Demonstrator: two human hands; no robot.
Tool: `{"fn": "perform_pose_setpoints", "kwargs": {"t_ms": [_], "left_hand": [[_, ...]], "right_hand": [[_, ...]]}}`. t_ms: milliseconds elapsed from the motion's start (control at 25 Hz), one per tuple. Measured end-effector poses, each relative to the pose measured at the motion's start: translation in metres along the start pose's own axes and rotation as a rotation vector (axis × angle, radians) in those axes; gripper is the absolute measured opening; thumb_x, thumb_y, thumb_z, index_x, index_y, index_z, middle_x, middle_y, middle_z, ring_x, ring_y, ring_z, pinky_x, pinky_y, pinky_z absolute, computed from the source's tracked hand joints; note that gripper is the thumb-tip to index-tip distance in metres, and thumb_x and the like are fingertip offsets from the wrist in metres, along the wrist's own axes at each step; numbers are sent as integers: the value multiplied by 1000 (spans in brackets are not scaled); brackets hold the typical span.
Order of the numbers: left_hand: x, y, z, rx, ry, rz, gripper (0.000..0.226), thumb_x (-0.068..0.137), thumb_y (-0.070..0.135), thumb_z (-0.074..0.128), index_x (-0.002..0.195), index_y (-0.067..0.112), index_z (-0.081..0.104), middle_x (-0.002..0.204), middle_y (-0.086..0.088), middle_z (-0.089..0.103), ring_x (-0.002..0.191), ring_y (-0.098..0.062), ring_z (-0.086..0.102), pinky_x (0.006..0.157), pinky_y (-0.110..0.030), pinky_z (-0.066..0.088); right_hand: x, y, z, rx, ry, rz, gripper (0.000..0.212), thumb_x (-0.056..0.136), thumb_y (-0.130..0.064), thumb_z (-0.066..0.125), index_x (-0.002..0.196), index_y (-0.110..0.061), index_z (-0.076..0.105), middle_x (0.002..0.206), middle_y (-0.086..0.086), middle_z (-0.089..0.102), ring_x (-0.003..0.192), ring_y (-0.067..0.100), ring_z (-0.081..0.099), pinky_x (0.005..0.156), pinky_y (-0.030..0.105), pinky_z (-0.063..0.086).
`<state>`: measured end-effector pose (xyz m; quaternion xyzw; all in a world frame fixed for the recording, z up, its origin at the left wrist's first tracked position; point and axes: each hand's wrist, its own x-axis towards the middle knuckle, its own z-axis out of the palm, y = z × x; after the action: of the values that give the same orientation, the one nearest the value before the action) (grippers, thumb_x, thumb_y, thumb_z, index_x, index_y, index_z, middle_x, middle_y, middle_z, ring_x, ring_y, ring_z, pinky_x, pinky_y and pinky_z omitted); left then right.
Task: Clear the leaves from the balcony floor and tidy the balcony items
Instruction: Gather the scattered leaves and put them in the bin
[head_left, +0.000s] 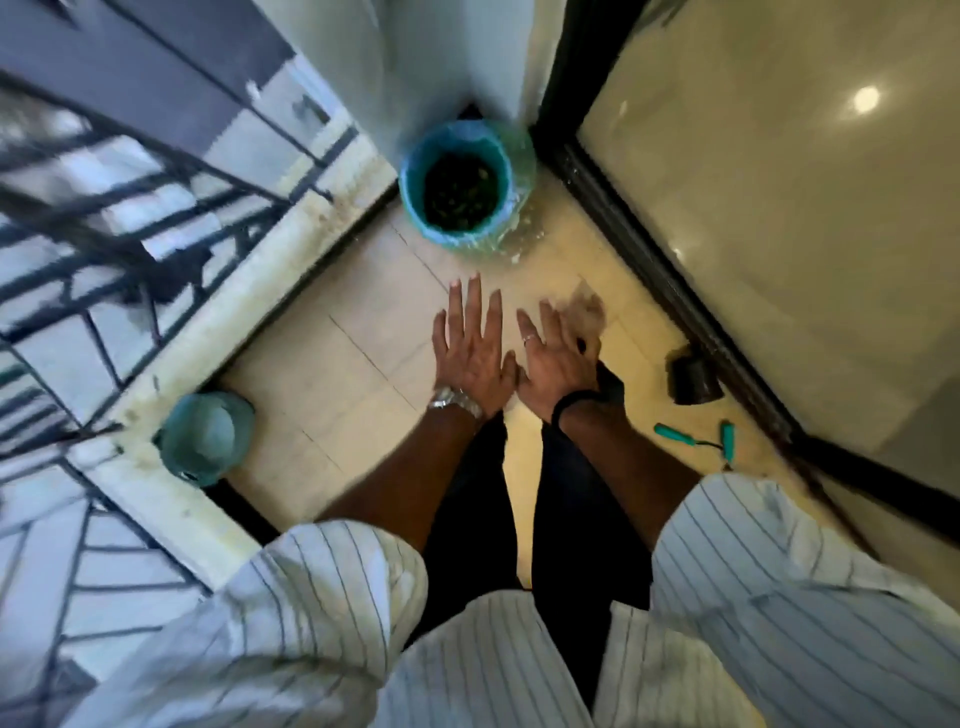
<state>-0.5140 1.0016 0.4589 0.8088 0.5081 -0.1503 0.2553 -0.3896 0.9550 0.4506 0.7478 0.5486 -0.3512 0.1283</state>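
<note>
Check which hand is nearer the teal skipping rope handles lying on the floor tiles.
Right. The right hand hangs open over the tiles, up and left of the teal skipping rope handles. The left hand, also open, sits beside it on the far side, further from the handles.

Your two hands, left hand (470, 353) and right hand (558, 358), hover side by side over the balcony floor (353, 364). Ahead of them, in the far corner, stands a bin (460, 182) with leaves (460, 192) in it. To your left, a bucket (205, 439) sits against the railing kerb (171, 374). To your right lie a skipping rope (696, 441) and, beyond it, a small box (blurred) (693, 382) beside the door track (675, 291).
</note>
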Motion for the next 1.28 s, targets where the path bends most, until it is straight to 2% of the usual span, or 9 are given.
{"fn": "perform_pose_setpoints", "kwargs": {"t_ms": [120,240,440,640,800,920,1040,1200,1280], "left_hand": [[-24,0,-16,62,-46,1,81,90,41,49,158,14,14,166,-13,-7,152,-33,-9,119,-54,9],[-44,10,-22,176,-120,61,81,93,44,49,158,15,11,165,-12,-11,151,-34,-12,119,-56,8],[-79,79,-31,383,-175,313,80,92,40,52,158,15,13,165,-13,-9,152,-34,-9,118,-54,11],[-127,184,-9,503,-231,709,73,93,41,53,155,16,25,166,-12,5,152,-34,2,117,-50,13],[-167,247,24,625,-281,1102,80,84,55,26,151,13,39,163,-16,20,150,-38,15,114,-55,21],[-193,287,44,688,-330,1327,74,86,52,35,146,10,45,159,-18,28,148,-39,24,111,-58,27],[-197,304,53,898,-367,1506,68,88,41,55,148,12,41,161,-15,27,149,-35,20,112,-54,27],[-187,310,58,1226,-411,1672,71,93,44,47,155,16,26,164,-12,15,152,-31,9,117,-47,19],[-190,313,63,1277,-438,1747,71,95,43,46,156,15,23,165,-11,11,152,-31,6,118,-46,16]], "right_hand": [[-48,-22,-10,127,-19,40,75,94,-37,47,158,-28,10,166,7,1,152,28,4,116,60,6],[-99,-24,-7,256,0,118,78,89,-34,50,157,-29,12,166,7,2,152,28,5,118,58,6],[-181,16,5,418,64,304,73,95,-36,48,158,-25,12,165,9,6,150,28,12,118,57,7],[-269,80,38,631,185,615,75,96,-38,49,158,-23,11,165,9,9,149,28,16,119,56,5],[-333,106,72,834,270,884,81,93,-42,52,158,-21,10,165,11,9,148,29,16,119,57,3],[-358,105,96,1035,274,1070,80,93,-45,51,158,-23,9,165,8,7,150,30,12,119,58,1],[-358,86,105,1245,344,1193,80,93,-43,53,158,-26,9,166,7,6,150,31,11,119,59,2],[-361,48,106,1252,359,1300,73,97,-47,44,158,-22,13,165,9,11,148,30,17,120,56,5],[-369,36,113,1272,333,1368,72,97,-51,41,157,-22,16,165,9,12,148,31,19,119,58,6]]}}
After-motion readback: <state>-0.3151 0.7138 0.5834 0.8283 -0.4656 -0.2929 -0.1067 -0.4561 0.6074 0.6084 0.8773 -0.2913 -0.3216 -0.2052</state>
